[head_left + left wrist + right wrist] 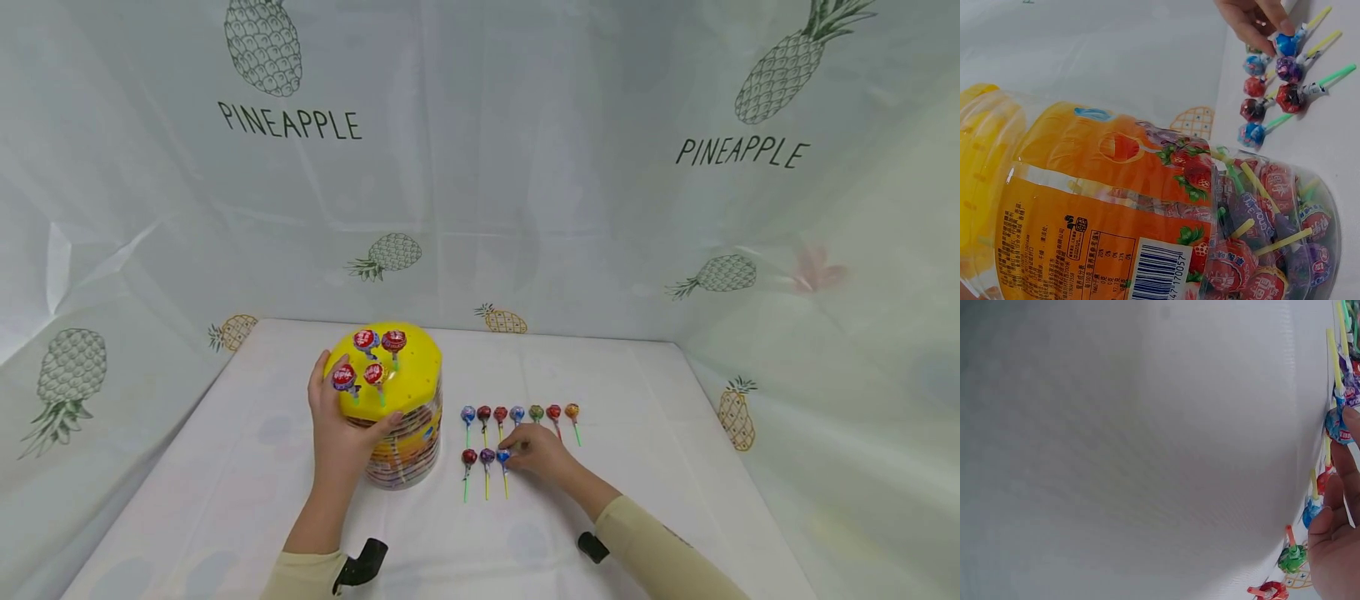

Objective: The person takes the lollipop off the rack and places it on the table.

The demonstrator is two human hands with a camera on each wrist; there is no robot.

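My left hand point(339, 437) grips a clear plastic jar point(405, 473) with a yellow lid point(416, 362), thumb on the near side and fingers round the far left. Through the jar wall, several wrapped lollipops point(1232, 265) show below an orange label point(1085, 206). To the right, my right hand point(543, 454) pinches the head of a blue lollipop point(1286, 44) between thumb and finger. This one ends the front row, beside a purple lollipop point(487, 457) and a dark red lollipop point(468, 457); its yellow stick points toward me.
A back row of several lollipops point(572, 412) lies behind the front row, partly covered by my right hand. On or in the lid top, several red-wrapped lollipops point(393, 340) show. White cloth covers the table point(645, 400); a pineapple-print sheet point(480, 167) hangs behind.
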